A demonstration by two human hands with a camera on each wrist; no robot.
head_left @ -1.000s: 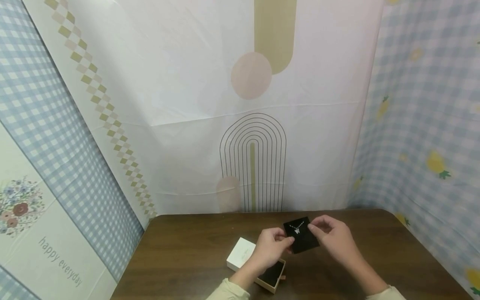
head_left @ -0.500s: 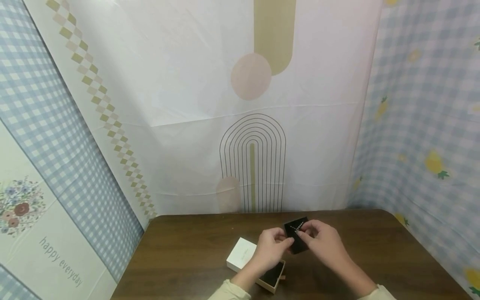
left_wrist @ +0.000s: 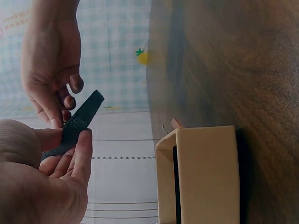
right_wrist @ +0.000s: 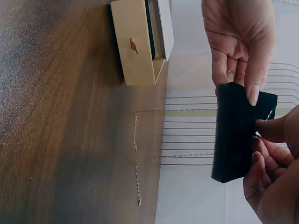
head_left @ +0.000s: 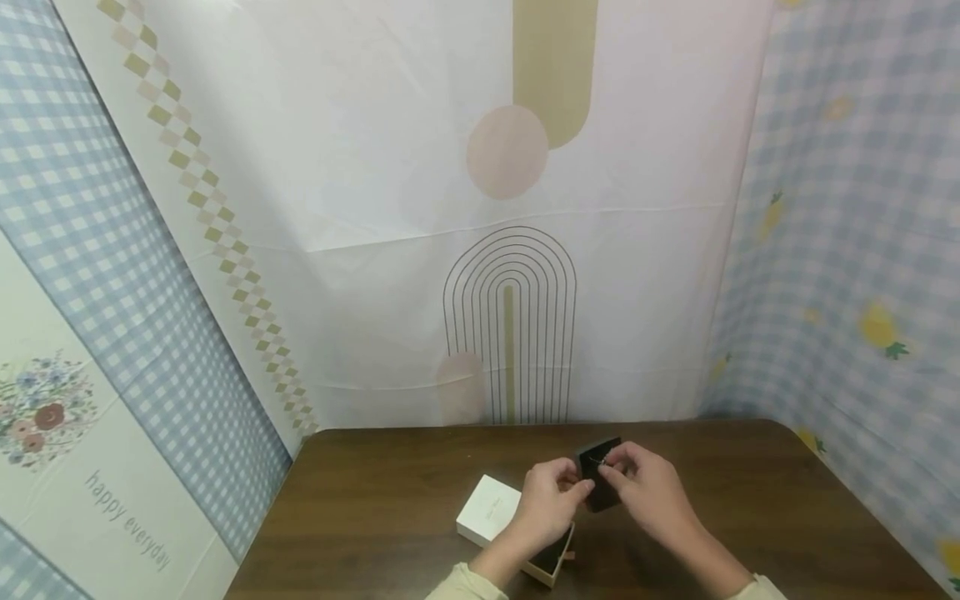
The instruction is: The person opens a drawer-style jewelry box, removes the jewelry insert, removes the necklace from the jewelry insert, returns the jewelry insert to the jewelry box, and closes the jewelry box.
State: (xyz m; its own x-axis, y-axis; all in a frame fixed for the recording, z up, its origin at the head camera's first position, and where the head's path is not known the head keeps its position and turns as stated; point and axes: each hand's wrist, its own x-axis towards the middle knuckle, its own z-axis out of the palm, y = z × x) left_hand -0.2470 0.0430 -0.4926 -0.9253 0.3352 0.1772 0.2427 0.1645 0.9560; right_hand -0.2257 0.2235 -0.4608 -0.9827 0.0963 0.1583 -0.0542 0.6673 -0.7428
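1. Dark wood table [head_left: 360, 492] is sitting against a printed fabric backdrop [head_left: 382, 317]. Head view: left hand [head_left: 546, 500] is gripping the black pad [head_left: 604, 497] by its left edge, above the tabletop; right hand [head_left: 654, 493] is pinching the necklace [head_left: 597, 460] at the pad's face. White box sleeve [head_left: 491, 507] is resting nearby, drawer [head_left: 542, 576] sticking partway out.
2. Head view, technique: left is anchoring, so I'd be holding it steady and letting only the right fingertips do the work. Pulling hard would be risking a bent pad or kinked chain. Counting: two hands, one pad, one sleeve, one drawer.
3. Left wrist view: pad is showing nearly edge-on and tilted, left thumb on one side, fingers on the other. Good hold, I'd say: it's leaving the front free for the right. Counting: two hands, one pad, one drawer.
4. Right wrist view: two chain strands [right_wrist: 136, 133] are trailing from the pad toward the table. Ends may be lying on the wood or hanging just above; can't tell from this angle. I'd be watching that slack for tangling.
5. Right wrist view, counting: two hands, one pad, two strands, one drawer, one pull tab [right_wrist: 133, 46].
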